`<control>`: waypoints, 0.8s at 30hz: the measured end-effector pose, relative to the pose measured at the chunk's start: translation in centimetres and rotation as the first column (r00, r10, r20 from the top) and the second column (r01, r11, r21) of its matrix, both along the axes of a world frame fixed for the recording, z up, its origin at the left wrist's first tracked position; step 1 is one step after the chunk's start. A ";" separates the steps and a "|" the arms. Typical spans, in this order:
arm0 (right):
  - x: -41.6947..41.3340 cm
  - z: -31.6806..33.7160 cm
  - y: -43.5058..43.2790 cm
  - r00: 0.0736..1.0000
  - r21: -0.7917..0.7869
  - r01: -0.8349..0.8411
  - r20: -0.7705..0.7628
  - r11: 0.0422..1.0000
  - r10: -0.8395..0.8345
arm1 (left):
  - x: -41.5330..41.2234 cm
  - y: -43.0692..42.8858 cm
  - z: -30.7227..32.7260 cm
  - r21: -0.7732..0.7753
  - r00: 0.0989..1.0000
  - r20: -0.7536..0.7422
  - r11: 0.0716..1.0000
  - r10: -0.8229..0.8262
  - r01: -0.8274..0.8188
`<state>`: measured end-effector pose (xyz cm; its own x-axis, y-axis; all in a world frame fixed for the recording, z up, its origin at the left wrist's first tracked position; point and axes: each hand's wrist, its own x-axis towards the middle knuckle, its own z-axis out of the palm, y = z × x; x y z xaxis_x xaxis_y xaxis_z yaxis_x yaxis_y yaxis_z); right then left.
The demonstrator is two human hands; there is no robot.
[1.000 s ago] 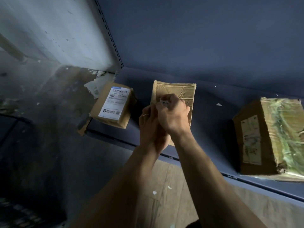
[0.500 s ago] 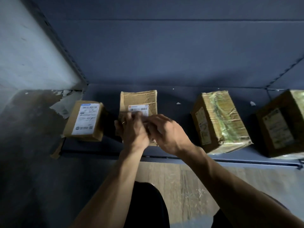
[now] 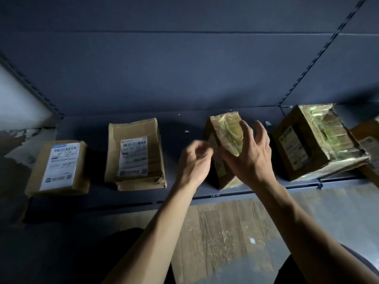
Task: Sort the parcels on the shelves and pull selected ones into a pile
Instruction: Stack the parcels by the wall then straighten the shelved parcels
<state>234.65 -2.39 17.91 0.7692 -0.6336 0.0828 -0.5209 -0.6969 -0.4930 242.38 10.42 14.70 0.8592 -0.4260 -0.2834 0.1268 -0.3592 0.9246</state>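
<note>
Labels (image 3: 133,157) on parcels (image 3: 135,154) — barcoded, print too blurred to read.

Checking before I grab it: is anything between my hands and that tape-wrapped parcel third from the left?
Nothing visible. The right hand is already spread against the tape-wrapped parcel, and the left hand is beside its labelled side, with no other parcel between.

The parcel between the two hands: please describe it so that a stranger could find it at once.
Look at the dark blue shelf with its row of brown parcels. Third from the left is the tape-wrapped parcel, which stands tilted on an edge between the left hand and the right hand. The two flat parcels to its left lie with white labels facing up.
</note>
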 end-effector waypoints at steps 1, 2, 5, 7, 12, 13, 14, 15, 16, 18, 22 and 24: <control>-0.6 -0.8 -0.5 0.991 0.062 0.050 -0.126 0.997 -0.042 | -0.2 0.7 -0.2 0.027 0.997 -0.050 0.998 -0.053 0.054; -1.0 -0.9 -0.6 0.969 0.088 0.059 -0.244 0.994 -0.036 | -0.3 1.3 -0.9 0.055 0.991 -0.093 0.993 -0.097 0.103; -0.6 -1.5 -0.7 0.939 0.100 0.066 -0.343 0.993 -0.028 | -0.6 2.3 -0.3 0.088 0.975 -0.165 0.982 -0.151 0.166; 0.1 -0.9 -0.5 0.958 0.153 0.097 -0.284 0.984 -0.050 | -0.2 2.2 0.6 0.043 0.976 -0.178 0.989 -0.129 0.139; 0.1 0.6 1.7 0.998 0.209 -0.045 0.048 0.977 0.036 | 1.0 1.8 2.2 -0.083 0.921 -0.389 0.994 0.027 -0.064; 0.0 0.9 2.2 0.993 0.170 -0.091 0.087 0.981 0.077 | 1.3 1.8 2.5 -0.084 0.915 -0.401 0.992 0.049 -0.091; 0.0 1.1 2.4 0.987 0.121 -0.117 0.121 0.986 0.102 | 1.5 1.9 2.7 -0.100 0.907 -0.415 0.988 0.068 -0.120; -0.1 1.2 2.6 0.982 0.075 -0.137 0.144 0.988 0.125 | 1.6 2.0 2.9 -0.114 0.896 -0.434 0.981 0.094 -0.158; -0.2 1.2 2.8 0.974 0.055 -0.165 0.168 0.985 0.154 | 1.7 2.2 3.3 -0.135 0.878 -0.464 0.971 0.114 -0.197; -0.4 1.0 2.8 0.947 0.168 -0.270 0.224 0.948 0.230 | 1.7 2.7 3.6 -0.195 0.835 -0.535 0.943 0.127 -0.269; -0.6 1.0 3.3 0.920 0.658 -0.359 0.371 0.662 0.129 | 2.3 4.3 4.5 -0.246 0.832 -0.536 0.916 0.144 -0.317; -0.1 1.8 3.1 0.920 0.797 -0.345 0.391 0.496 0.012 | 2.6 4.9 5.3 -0.274 0.854 -0.500 0.910 0.142 -0.312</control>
<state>234.52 0.71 19.74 0.9111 -0.3775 -0.1658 -0.1479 0.0760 -0.9861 244.94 15.30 19.97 0.7491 -0.3759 -0.5454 0.6048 0.0521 0.7947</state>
